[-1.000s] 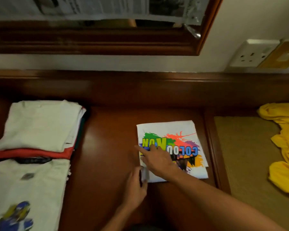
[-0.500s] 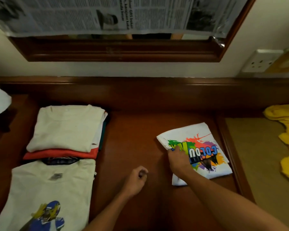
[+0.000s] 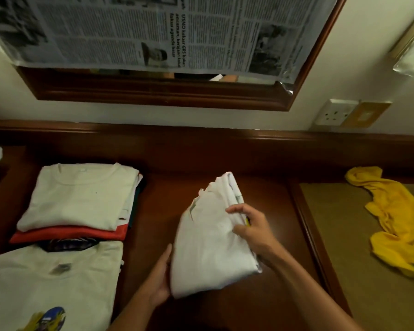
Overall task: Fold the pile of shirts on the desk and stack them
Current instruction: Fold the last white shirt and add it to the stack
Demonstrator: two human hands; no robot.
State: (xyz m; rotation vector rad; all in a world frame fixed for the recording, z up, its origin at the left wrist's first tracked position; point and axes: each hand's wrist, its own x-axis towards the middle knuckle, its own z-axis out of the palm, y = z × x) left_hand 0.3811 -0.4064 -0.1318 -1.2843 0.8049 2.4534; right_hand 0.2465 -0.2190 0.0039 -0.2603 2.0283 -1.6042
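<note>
A folded white shirt (image 3: pixel 208 244) is lifted off the brown desk (image 3: pixel 268 302), its plain side up and its print turned away. My right hand (image 3: pixel 251 229) grips its right edge, fingers curled over the top. My left hand (image 3: pixel 161 280) lies flat against its lower left edge, supporting it. At the left stands a stack of folded shirts (image 3: pixel 81 199), white on top with red below. In front of it lies another folded white shirt (image 3: pixel 50 287) with a blue and yellow print. An unfolded yellow shirt (image 3: pixel 397 223) lies crumpled at the right.
The yellow shirt rests on a tan inset pad (image 3: pixel 359 254) with a raised wooden border. A wooden back rail (image 3: pixel 201 137) runs behind the desk. Above it hangs a framed mirror (image 3: pixel 167 94) covered with newspaper, and a wall socket (image 3: pixel 335 112) sits at the right.
The folded white shirt has come up off the desk and turned print side away. My right hand now grips its edge, and my left hand has moved in under its left side.
</note>
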